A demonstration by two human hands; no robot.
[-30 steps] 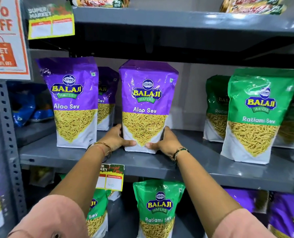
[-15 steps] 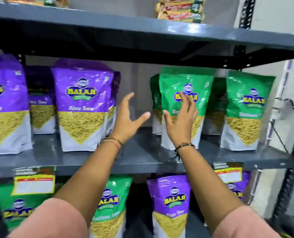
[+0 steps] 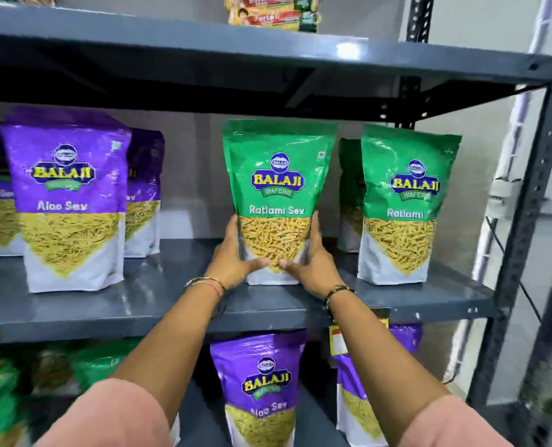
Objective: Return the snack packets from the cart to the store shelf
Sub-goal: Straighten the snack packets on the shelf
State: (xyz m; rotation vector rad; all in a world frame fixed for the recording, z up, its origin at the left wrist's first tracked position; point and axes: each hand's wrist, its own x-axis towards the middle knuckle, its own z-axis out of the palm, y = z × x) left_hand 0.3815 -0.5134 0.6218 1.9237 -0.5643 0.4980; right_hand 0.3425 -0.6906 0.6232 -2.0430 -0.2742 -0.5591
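A green Ratlami Sev packet (image 3: 279,175) stands upright on the grey middle shelf (image 3: 158,301). My left hand (image 3: 234,258) grips its lower left side and my right hand (image 3: 313,262) grips its lower right side, thumbs across the front. Another green Ratlami Sev packet (image 3: 403,204) stands just to the right, with one more behind it. A purple Aloo Sev packet (image 3: 69,198) stands to the left, apart from the held one, with more purple packets behind. The cart is out of view.
Above is another grey shelf (image 3: 268,50) carrying stacked red-and-yellow packs (image 3: 273,12). The shelf below holds a purple Aloo Sev packet (image 3: 261,388) and green packets at the left. The rack's dark upright post (image 3: 526,221) stands at the right, with yellow price tags (image 3: 339,340) on the shelf edge.
Both hands let go of the purple Aloo Sev packet, moved right along the shelf and closed on the green Ratlami Sev packet. The view shifted right with them.
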